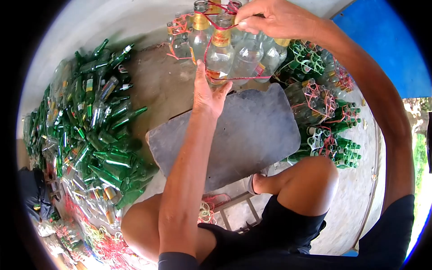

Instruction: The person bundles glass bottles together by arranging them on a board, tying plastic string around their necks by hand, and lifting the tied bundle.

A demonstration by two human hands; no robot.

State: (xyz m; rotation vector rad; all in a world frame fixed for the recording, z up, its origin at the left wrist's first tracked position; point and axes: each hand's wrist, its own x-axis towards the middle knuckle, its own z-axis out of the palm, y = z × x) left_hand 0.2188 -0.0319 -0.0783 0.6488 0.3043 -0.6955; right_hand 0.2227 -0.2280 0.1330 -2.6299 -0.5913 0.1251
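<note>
A bundle of clear glass bottles (219,58) with gold neck labels stands upright beyond the far edge of a grey slab (243,130). Red plastic string (238,78) runs round the bottles low down and across their necks. My left hand (209,94) cups the near bottle's lower part, thumb on one side and fingers on the other. At neck height, my right hand (265,18) is closed in a pinch on the string. The bottles partly hide the fingertips of the left hand.
A big heap of loose green and clear bottles (90,112) lies on the left. String-tied bundles of green bottles (335,144) stand on the right, near a blue panel (387,45). Loose coloured string (105,240) lies at lower left, with a person's dark clothing (33,193) at the edge.
</note>
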